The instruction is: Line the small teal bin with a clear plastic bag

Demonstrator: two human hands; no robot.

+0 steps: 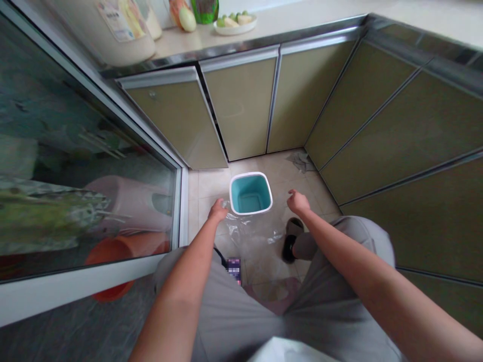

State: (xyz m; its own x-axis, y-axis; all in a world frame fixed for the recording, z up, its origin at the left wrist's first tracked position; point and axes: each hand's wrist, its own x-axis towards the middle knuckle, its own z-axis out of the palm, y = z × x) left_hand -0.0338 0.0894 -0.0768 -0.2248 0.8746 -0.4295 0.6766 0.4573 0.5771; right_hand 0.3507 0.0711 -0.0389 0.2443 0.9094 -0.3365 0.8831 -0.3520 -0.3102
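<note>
1. The bin (251,195), teal inside and white at the rim, was set upright on the tiled floor (211,187), between the two hands.
2. Clear plastic (234,232) was spread at the near side of the bin, wrinkled and lit by bright glints; its exact outline could not be made out.
3. The left hand (218,210) was held just left of the bin, and a bit of the plastic was grasped at its fingers.
4. The right hand (299,202) was held to the right of the bin, near but apart from it. Its fingers were partly curled, with one extended leftward; whether any plastic was pinched there could not be told.
5. A dark slipper (289,250) was seen on the near side of the right hand, and grey trousers (354,246) were worn.
6. A grey scrap (301,162) was left on the floor at the far right, against the cabinets (241,105).
7. The far left cabinet door (169,118) was tilted out of line with its neighbours.
8. On the far counter (302,22), a jug (109,35) was placed at left, and a plate (236,31) of food farther right.
9. Behind glass at left, an orange bucket (109,251) was seen.
</note>
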